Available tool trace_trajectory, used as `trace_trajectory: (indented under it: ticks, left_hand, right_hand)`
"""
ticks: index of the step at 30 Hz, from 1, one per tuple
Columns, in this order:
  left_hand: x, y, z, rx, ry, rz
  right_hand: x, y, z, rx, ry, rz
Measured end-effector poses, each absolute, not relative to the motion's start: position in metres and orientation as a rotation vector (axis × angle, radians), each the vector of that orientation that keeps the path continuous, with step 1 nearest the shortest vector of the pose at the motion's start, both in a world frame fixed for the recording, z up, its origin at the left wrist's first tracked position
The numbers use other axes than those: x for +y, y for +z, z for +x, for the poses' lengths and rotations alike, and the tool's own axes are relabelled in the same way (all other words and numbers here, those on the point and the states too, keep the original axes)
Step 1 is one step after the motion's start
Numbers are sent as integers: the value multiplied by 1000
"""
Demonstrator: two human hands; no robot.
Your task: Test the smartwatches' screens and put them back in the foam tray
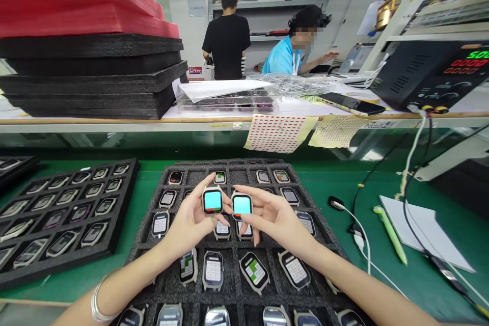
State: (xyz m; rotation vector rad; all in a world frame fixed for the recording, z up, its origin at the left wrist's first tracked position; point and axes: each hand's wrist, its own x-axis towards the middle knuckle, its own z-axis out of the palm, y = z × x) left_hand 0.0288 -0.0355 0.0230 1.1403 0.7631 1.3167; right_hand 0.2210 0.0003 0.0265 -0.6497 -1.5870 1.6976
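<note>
My left hand (196, 216) grips a smartwatch without a strap (212, 200) by its edges, its screen lit cyan with a red and green strip at the bottom. Close beside it, my right hand (265, 211) holds a second strapless smartwatch (242, 204), also lit cyan. Both are held above a black foam tray (233, 270) divided into compartments. Several more watches lie in those compartments, such as one with a green and white screen (254, 271) and one showing a white grid (213, 269). My hands hide part of the tray.
At left lies another foam tray (124, 209) with watches. Stacked black foam (91, 76) and red foam (84, 0) stand on the shelf, near a power supply (428, 74). Cables, a green pen (391, 237) and paper (428, 229) lie right. Two people are beyond.
</note>
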Motion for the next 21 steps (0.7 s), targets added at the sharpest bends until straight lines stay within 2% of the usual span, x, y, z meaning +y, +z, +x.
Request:
trace_trajectory:
  ticks: [14,18,21]
  left_hand:
    - [-29,20,25,797,1277,1106]
    - [-16,17,17,846,1286,1146]
    - [7,10,0,1031,1256,1431]
  right_hand:
    - [33,22,220,-1849,1613,-681]
    - [75,18,219,-2234,1044,-830]
    - [107,8,222,-2344,725,-931]
